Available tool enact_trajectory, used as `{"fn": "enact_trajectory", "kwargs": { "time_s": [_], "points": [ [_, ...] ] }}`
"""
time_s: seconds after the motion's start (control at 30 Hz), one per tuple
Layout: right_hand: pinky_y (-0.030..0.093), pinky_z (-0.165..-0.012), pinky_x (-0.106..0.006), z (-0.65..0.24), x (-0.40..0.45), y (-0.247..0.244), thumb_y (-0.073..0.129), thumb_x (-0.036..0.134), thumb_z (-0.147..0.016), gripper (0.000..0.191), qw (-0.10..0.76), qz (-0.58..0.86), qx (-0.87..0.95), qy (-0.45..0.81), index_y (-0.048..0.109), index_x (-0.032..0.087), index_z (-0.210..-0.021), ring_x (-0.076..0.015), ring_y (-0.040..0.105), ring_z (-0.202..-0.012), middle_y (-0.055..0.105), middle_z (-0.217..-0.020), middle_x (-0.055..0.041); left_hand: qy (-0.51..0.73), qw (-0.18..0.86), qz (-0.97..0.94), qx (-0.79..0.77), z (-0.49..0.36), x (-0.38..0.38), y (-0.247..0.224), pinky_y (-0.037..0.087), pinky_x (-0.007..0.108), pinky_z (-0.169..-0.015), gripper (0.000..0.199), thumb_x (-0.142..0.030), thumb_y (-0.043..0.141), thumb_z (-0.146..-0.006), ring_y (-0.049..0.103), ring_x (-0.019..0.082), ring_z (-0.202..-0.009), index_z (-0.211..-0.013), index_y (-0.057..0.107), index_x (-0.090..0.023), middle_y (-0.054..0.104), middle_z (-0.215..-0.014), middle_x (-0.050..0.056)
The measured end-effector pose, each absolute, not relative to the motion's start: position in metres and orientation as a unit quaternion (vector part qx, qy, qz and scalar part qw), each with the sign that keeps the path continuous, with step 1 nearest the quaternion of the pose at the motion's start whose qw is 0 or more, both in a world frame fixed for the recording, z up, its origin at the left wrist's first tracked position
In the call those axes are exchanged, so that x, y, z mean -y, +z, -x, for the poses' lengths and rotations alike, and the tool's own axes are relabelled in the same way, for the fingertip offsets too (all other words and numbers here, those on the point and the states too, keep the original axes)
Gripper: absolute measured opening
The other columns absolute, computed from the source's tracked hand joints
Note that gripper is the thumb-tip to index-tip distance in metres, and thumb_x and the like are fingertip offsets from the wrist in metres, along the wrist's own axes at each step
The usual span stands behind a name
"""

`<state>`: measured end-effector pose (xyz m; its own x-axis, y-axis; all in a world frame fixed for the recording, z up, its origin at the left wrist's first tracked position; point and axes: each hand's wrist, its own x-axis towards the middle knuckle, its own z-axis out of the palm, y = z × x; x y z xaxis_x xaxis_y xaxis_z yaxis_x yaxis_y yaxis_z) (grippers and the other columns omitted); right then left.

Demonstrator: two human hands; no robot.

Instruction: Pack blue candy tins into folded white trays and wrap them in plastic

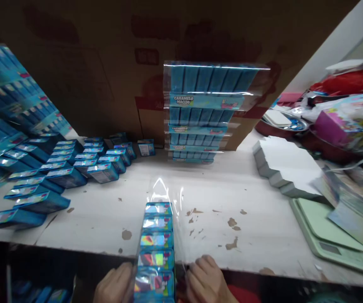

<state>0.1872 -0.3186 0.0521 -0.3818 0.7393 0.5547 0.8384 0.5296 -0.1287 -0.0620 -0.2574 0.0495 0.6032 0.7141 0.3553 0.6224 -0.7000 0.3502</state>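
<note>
At the table's front edge, a clear plastic bag [178, 227] surrounds a row of several small blue boxes [155, 259] with shiny tops. My left hand [114, 285] is closed on the bag's left side, close to the nearest boxes. On the other side my right hand [207, 280] grips the bag's right edge, fingers curled. Loose film sticks up past the far end of the row. The near end of the row runs out of view at the bottom.
Wrapped packs [200, 101] marked "Caramelo Macizo" are stacked against a large cardboard box [105, 75]. Loose blue boxes [66, 176] stand at left beside more packs [20, 92]. At right are white cartons [289, 162], a pale green scale [329, 231] and cluttered bowls [282, 126].
</note>
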Motion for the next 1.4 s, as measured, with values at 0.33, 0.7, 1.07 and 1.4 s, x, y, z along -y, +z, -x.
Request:
{"fn": "enact_trajectory", "kwargs": {
  "time_s": [0.33, 0.7, 1.07, 1.4],
  "points": [
    [0.023, -0.054, -0.032, -0.167, 0.323, 0.084, 0.045, 0.015, -0.077, 0.021, 0.238, 0.524, 0.817, -0.040, 0.045, 0.018, -0.057, -0.0131, 0.034, -0.056, 0.041, -0.054, -0.0002, 0.267, 0.074, -0.873, -0.402, 0.054, 0.269, 0.073, 0.041, 0.023, -0.057, 0.017, -0.019, 0.042, -0.084, 0.052, 0.011, -0.056, -0.075, 0.057, -0.016, 0.056, -0.061, 0.002],
    [0.022, -0.052, -0.030, -0.171, 0.369, 0.091, 0.042, 0.013, -0.078, 0.017, 0.212, 0.410, 0.887, 0.010, 0.044, 0.018, -0.062, -0.0114, 0.034, -0.053, 0.041, -0.056, 0.0014, 0.298, 0.095, -0.911, -0.269, 0.082, 0.321, 0.072, 0.034, 0.022, -0.047, 0.015, -0.008, 0.046, -0.078, 0.048, 0.008, -0.048, -0.067, 0.051, -0.016, 0.055, -0.056, 0.000],
    [0.027, -0.059, -0.029, -0.157, 0.309, 0.092, 0.042, 0.014, -0.080, 0.024, 0.258, 0.612, 0.742, -0.087, 0.043, 0.018, -0.057, -0.0128, 0.037, -0.057, 0.042, -0.055, -0.0003, 0.351, 0.085, -0.823, -0.438, 0.046, 0.256, 0.065, 0.040, 0.021, -0.059, 0.013, -0.019, 0.042, -0.085, 0.051, 0.010, -0.057, -0.079, 0.052, -0.015, 0.054, -0.064, 0.001],
    [0.033, -0.058, -0.026, -0.153, 0.350, 0.065, 0.040, 0.017, -0.084, 0.023, 0.255, 0.571, 0.780, 0.020, 0.049, 0.017, -0.063, -0.0120, 0.044, -0.057, 0.049, -0.058, -0.0007, 0.303, 0.160, -0.800, -0.492, 0.070, 0.285, 0.027, 0.043, 0.023, -0.067, 0.015, -0.025, 0.041, -0.085, 0.057, 0.012, -0.070, -0.090, 0.053, -0.017, 0.060, -0.079, 0.004]
  ]
}}
